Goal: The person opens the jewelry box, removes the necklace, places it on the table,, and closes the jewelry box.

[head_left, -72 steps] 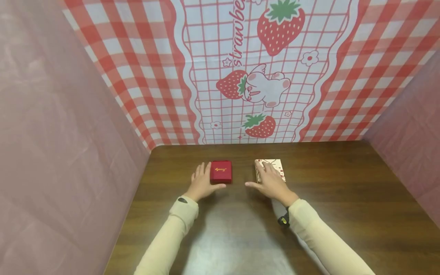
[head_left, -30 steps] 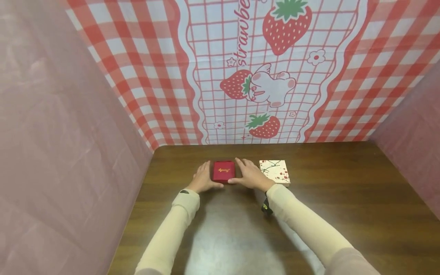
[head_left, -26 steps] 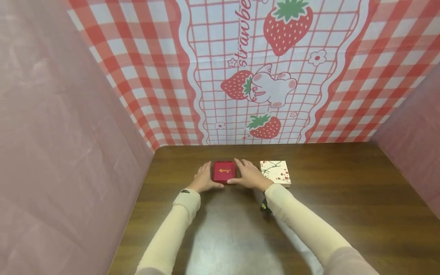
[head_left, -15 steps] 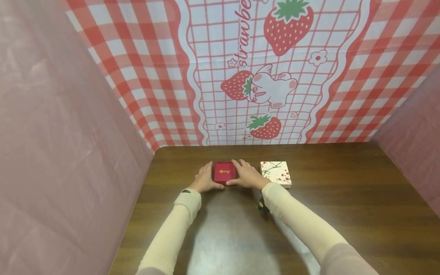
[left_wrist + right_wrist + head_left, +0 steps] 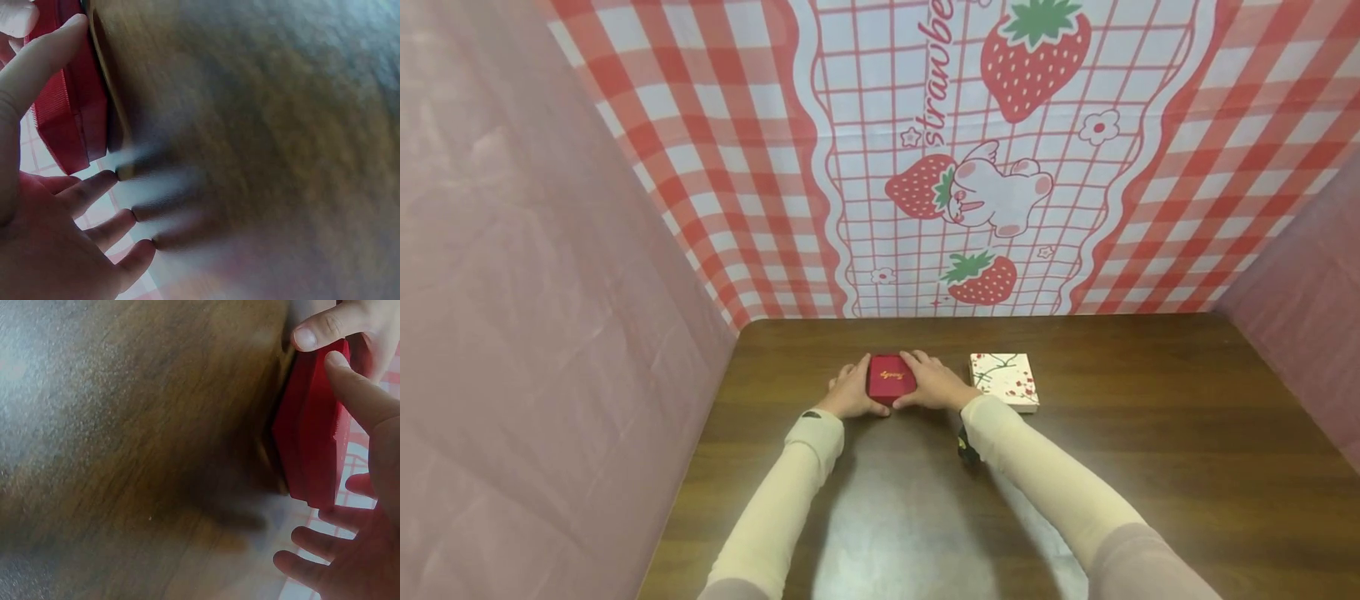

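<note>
Red box (image 5: 891,379) sits on the dark wooden table (image 5: 1150,467), toward the far edge, at about 12 o'clock from the person. Gold lettering on its lid; lid down.

Left hand (image 5: 852,393) at the box's 9 o'clock side. Thumb lies along the near front edge, the other fingers (image 5: 94,187) spread loosely past the box's far corner. In the left wrist view the thumb presses on the box's ribbed side; the fingers do not curl round it.

Right hand (image 5: 934,385) at the box's 3 o'clock side, fingers reaching over the lid's right edge, thumb on the front edge close to the left thumb. The right wrist view shows the thumb tip on the box's edge, the other fingers extended. The box is held between the two hands.

White box with red blossom print (image 5: 1004,381) lies at 3 o'clock of the right hand, just beside the wrist, untouched.

Strawberry-print cloth (image 5: 970,158) hangs behind the table at 12 o'clock.
</note>
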Available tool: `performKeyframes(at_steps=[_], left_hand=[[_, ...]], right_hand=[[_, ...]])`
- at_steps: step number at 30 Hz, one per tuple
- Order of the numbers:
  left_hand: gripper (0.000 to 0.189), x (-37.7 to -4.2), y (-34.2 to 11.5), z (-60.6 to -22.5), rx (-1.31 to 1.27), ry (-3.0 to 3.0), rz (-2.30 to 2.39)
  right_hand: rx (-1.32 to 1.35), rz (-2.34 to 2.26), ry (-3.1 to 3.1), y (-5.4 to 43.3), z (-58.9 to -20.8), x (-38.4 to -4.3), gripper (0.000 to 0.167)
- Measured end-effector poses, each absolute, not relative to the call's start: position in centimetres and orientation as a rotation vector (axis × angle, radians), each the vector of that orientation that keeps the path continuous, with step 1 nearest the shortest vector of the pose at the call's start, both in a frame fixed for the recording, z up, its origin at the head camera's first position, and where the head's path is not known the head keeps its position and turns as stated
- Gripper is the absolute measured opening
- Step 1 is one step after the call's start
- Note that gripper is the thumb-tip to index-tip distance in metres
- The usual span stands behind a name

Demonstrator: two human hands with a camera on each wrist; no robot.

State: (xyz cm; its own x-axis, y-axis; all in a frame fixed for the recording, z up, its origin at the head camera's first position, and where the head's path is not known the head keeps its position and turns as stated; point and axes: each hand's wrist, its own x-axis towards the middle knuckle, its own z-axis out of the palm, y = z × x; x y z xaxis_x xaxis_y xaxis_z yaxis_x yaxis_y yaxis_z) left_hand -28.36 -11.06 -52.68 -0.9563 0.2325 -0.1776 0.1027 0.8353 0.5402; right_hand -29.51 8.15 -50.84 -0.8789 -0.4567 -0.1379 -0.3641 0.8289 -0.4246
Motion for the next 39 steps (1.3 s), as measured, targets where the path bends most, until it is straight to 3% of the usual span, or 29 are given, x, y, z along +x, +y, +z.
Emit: performKeyframes(at_steps=[16,39], left_hand=[[0.118,-28.64,-11.01,-53.06,0.291,2.798,0.816],[0.106,-28.57,-10.75,-53.42,0.334,2.831,0.845]], right_hand=[[-0.636,-0.533,2.787,8.15,-51.10,-29.95,0.095],[-0.639,-0.535,2.796,8.24,-51.13,-29.47,0.101]])
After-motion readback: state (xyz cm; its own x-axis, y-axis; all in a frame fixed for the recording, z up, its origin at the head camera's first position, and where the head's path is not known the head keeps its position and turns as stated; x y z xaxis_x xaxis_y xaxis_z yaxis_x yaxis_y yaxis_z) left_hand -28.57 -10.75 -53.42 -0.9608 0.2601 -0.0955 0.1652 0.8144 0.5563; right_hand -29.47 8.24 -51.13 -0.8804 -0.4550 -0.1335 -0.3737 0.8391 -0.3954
